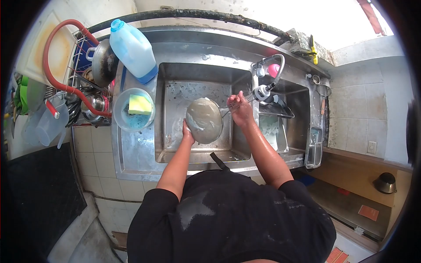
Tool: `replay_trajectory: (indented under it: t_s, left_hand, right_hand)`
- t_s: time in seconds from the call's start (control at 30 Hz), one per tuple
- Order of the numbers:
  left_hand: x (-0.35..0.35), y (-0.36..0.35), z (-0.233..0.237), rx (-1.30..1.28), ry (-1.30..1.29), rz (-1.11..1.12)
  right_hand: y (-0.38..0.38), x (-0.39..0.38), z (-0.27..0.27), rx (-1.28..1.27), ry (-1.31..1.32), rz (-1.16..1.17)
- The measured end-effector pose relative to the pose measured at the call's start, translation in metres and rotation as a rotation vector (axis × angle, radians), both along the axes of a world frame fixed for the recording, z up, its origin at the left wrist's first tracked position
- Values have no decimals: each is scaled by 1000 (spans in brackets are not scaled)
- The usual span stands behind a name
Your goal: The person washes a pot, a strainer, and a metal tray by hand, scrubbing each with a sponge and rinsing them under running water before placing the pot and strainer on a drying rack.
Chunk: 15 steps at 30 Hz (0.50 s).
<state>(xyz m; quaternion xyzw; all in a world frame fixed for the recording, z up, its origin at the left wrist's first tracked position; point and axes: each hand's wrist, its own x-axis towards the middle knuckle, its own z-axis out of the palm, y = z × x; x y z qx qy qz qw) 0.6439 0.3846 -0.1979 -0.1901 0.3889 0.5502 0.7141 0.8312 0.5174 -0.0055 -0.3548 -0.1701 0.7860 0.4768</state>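
Over the left sink basin, a round, domed strainer (204, 122) is tilted with its greyish-beige underside showing and white suds on it. My left hand (187, 133) grips its left lower edge, with part of the fingers hidden behind it. To the right, my right hand (241, 109) has its fingers curled around the strainer's thin handle (226, 109). Just beyond that hand is the faucet's spray head (262, 93), angled toward it, and a clear streak that looks like water runs between them.
A tub (134, 110) with blue suds and a yellow-green sponge (140, 105) sits left of the basin (175, 151). Behind it stands a blue-and-white jug (133, 50). A crowded dish rack (81, 57) is at far left. Dark trays (280, 108) lie in the right basin.
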Motion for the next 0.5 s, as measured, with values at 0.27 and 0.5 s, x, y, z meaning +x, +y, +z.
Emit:
replay_trajectory:
  t_s: [0.27, 0.5]
  left_hand:
    - [15, 29, -4, 104, 134, 38]
    - [26, 69, 17, 223, 281, -139]
  right_hand:
    - [-16, 48, 8, -72, 104, -169]
    - [-69, 98, 90, 196, 183, 167]
